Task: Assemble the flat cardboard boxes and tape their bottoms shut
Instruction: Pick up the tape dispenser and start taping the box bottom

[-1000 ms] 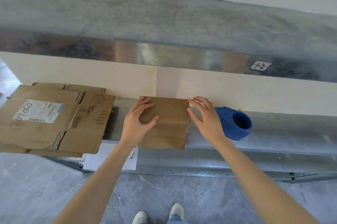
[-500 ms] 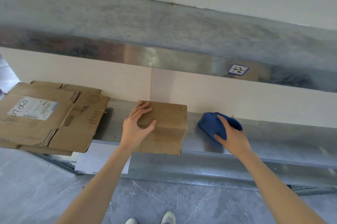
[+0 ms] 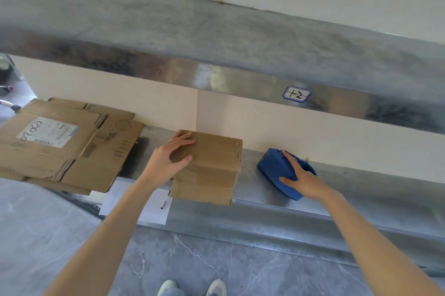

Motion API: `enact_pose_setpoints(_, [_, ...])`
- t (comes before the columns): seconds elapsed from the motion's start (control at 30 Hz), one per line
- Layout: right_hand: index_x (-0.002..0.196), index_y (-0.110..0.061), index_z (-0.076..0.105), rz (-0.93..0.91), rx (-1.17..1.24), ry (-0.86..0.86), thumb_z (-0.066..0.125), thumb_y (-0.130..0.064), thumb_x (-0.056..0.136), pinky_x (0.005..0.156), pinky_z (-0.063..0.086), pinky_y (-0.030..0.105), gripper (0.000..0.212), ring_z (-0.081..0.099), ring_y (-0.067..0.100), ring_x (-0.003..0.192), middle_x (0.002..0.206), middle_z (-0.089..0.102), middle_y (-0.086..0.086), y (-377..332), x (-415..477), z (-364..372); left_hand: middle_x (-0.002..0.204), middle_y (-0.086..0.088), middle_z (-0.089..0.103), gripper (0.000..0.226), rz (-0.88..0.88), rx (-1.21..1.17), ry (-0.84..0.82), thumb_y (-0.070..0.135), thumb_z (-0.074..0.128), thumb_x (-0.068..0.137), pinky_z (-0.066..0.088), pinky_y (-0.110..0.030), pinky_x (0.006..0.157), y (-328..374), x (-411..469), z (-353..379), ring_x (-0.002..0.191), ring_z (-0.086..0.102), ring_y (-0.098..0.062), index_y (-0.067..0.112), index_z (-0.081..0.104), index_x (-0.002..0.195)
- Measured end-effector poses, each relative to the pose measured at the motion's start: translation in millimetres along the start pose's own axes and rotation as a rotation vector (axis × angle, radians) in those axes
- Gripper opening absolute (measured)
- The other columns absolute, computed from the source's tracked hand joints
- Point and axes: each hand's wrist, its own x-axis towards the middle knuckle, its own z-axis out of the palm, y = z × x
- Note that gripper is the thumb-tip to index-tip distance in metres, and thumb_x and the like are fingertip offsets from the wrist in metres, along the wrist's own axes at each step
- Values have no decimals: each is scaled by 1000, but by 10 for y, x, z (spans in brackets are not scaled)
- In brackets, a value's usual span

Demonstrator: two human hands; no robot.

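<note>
I saw the small box (image 3: pixel 212 163) sitting mid-shelf (image 3: pixel 361 189), its front edge overhanging, my left hand (image 3: pixel 166 163) resting on top. The flattened boxes (image 3: pixel 60 146) lay to its left, the tape dispenser (image 3: pixel 277 170) to its right, gripped by my right hand (image 3: pixel 301 180).

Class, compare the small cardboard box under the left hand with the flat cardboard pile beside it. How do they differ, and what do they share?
The small box is folded into shape; the flat pile lies collapsed. The pile is wider and bears a white label; the box is plain. The left hand rests on the box; nothing touches the pile. Both are brown cardboard on the metal shelf.
</note>
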Motion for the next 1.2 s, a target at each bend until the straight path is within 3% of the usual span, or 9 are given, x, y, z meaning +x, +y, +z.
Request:
enact_pose_setpoints(0.17, [154,-47,10,-38,51,119,67,-29,93,95,50,44,85,56,31,117,147,46,4,-25,-18,48,142,19,43,38,-9,-4,43,4,70,87,30,-17,111,-2,-4,6,129,34,16,28,67,116])
enact_pose_setpoints(0.33, [152,-48,10,-31,-91,193,63,-32,94,75,56,44,80,64,24,76,110,65,7,-205,-87,101,134,25,52,40,-43,-154,-2,0,67,89,40,-42,112,-61,-5,-81,140,39,-9,26,64,118])
enact_pose_setpoints(0.47, [149,-45,21,-89,-61,341,64,-35,93,66,51,39,71,61,23,68,88,65,6,-480,-259,32,140,17,54,32,-32,-232,-43,1,69,88,38,-33,113,-171,-15,-123,140,37,0,18,67,116])
enact_pose_setpoints(0.6, [145,-46,25,-164,-16,440,66,-36,91,71,49,38,68,59,28,82,106,58,2,-845,-483,-62,147,14,46,31,-5,-238,-8,7,74,86,40,-17,100,-236,-31,-113,129,44,9,19,69,113])
enact_pose_setpoints(0.7, [140,-55,19,-229,-31,429,64,-38,92,74,49,40,68,56,29,85,110,57,-3,-1200,-615,-55,144,15,49,33,-19,-327,6,7,76,84,44,-26,103,-266,-16,-117,128,49,3,21,70,113])
enact_pose_setpoints(0.8, [137,-60,15,-308,-96,410,61,-39,93,64,41,31,67,56,20,76,104,63,-3,-1568,-627,15,144,15,50,34,-15,-352,8,8,77,83,45,-29,104,-264,-16,-122,127,51,1,21,70,113])
enact_pose_setpoints(1.03, [140,-62,1,-424,-274,420,48,-41,100,59,49,34,65,55,15,59,72,58,-6,-2161,-455,269,144,18,49,37,-8,-415,-13,6,73,85,41,-13,100,-265,-39,-147,129,48,4,28,69,114])
enact_pose_setpoints(1.13, [141,-65,-6,-444,-367,450,41,-51,98,46,38,26,64,46,8,47,57,45,-10,-2246,-419,308,140,21,51,43,-49,-475,-7,-1,70,84,41,-9,97,-258,-29,-145,127,50,5,34,69,108])
enact_pose_setpoints(1.2, [138,-67,-9,-443,-397,454,34,-64,93,47,35,25,62,47,9,48,63,53,-8,-2249,-393,312,137,22,52,47,-76,-515,-2,-3,69,84,42,-10,97,-259,-28,-133,126,51,4,37,66,108])
